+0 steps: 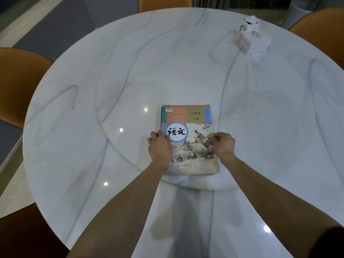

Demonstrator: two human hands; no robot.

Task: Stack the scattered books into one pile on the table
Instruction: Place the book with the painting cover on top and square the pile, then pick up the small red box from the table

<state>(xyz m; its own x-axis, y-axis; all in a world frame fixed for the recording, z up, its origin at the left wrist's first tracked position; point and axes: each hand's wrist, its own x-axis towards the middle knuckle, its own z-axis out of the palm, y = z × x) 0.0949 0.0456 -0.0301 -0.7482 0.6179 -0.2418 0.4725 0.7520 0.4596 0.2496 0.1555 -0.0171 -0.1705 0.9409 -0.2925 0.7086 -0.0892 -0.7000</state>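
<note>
A pile of books (193,127) lies on the round white marble table (93,108), a little nearer than its middle. The top book has an orange and blue cover with a landscape painting and a white circle bearing black characters. More book edges show beneath it along the near side. My left hand (160,146) grips the pile's left edge, thumb on the cover. My right hand (223,144) is curled against the pile's right edge, fingers closed on it. Both forearms reach in from the bottom of the view.
A white tissue box (253,38) stands at the table's far right. Orange chairs surround the table: one at the left (16,81), one at the far side (163,2), one at the right (323,28). A raised round centre plate carries the pile.
</note>
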